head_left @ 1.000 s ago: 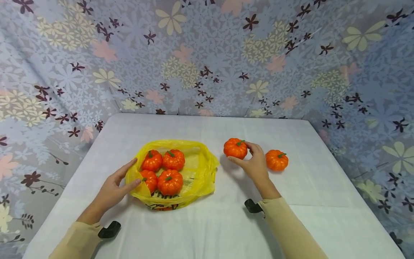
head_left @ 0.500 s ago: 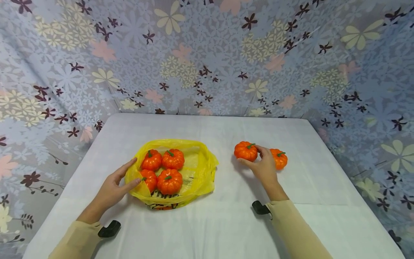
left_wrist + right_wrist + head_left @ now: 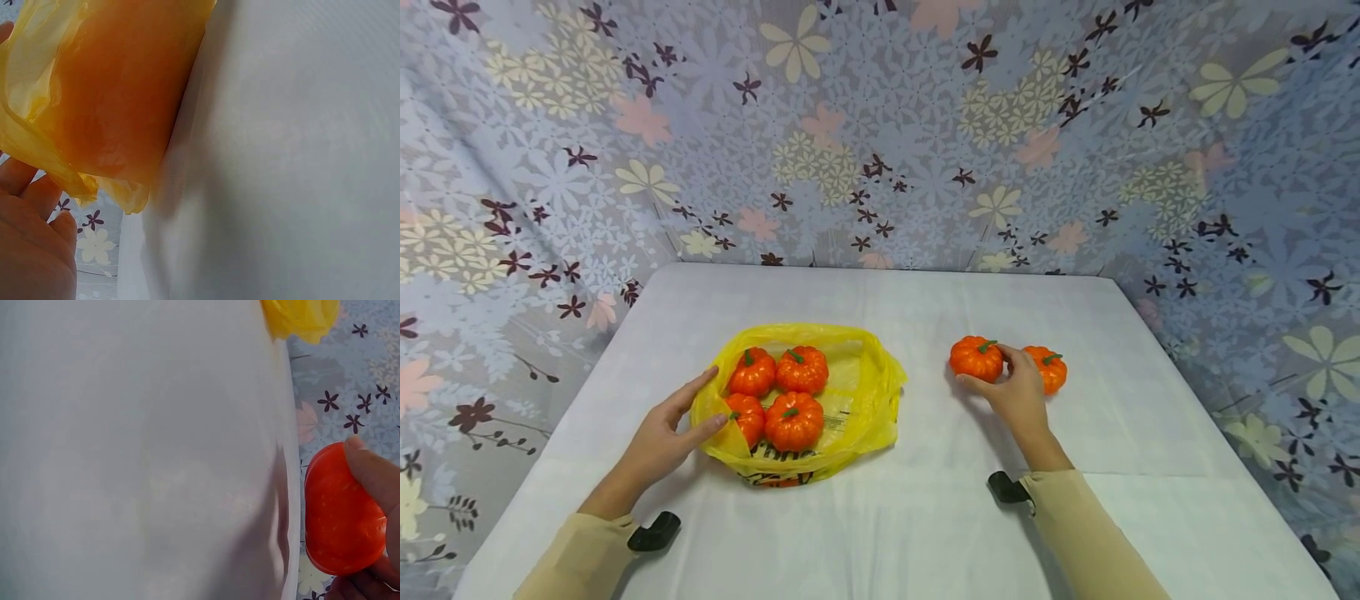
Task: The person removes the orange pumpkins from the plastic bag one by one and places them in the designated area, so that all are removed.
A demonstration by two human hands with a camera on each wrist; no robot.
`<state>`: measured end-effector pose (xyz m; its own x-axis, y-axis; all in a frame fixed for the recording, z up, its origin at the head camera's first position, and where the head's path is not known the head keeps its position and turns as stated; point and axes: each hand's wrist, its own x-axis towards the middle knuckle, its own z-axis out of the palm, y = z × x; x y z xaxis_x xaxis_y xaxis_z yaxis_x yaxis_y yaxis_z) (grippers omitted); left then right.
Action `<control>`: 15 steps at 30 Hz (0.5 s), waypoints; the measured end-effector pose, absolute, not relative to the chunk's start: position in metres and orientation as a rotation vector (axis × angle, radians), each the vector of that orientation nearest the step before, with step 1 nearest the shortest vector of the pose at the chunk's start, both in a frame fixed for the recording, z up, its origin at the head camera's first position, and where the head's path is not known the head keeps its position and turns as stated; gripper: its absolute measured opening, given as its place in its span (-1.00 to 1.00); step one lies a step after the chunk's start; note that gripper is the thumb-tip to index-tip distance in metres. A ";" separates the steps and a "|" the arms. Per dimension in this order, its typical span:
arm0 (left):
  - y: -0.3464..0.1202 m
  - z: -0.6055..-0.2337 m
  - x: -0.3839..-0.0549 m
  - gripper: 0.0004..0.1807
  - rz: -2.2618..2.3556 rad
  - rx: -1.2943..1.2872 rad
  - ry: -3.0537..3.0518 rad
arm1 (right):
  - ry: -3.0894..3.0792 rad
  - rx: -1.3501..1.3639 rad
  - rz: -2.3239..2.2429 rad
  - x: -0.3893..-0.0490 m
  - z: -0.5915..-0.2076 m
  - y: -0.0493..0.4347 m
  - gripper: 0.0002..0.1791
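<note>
Against the left side of a yellow plastic bag (image 3: 857, 417) rests my left hand (image 3: 658, 442), thumb and fingers fairly straight and spread on the film. Several small orange pumpkins (image 3: 794, 422) with green stems lie in the open bag. In the left wrist view, orange shows through the bag (image 3: 119, 94), and the fingers (image 3: 44, 195) reach its edge. My right hand (image 3: 1018, 400) grips another pumpkin (image 3: 976, 359) between thumb and fingers, right of the bag. Whether that pumpkin touches the cloth, I cannot tell. Just behind the hand sits one more pumpkin (image 3: 1049, 372), partly hidden.
A white cloth (image 3: 910, 533) covers the table. Floral fabric (image 3: 880, 133) hangs behind it and at both sides. Black curved pieces stick out at the left cuff (image 3: 655, 532) and right cuff (image 3: 1007, 488). The bag's mouth faces up, with bare film on its right side.
My right hand has carried its pumpkin to the right and slightly nearer, then lower, beside the other pumpkin, which it now partly covers. The left hand and the bag have stayed put.
</note>
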<state>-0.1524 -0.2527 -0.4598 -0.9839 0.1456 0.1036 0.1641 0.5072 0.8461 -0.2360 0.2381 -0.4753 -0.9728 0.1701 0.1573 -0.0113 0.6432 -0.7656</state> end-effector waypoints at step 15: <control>-0.254 -0.460 -0.151 -0.20 -1.495 -0.253 -2.729 | -2.717 -0.117 1.121 -0.236 -0.475 0.234 -0.03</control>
<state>-0.1507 -0.2536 -0.4601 -0.9867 0.1321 0.0947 0.1510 0.5285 0.8354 -0.2364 0.2343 -0.4750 -0.9768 0.1489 0.1539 -0.0029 0.7094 -0.7048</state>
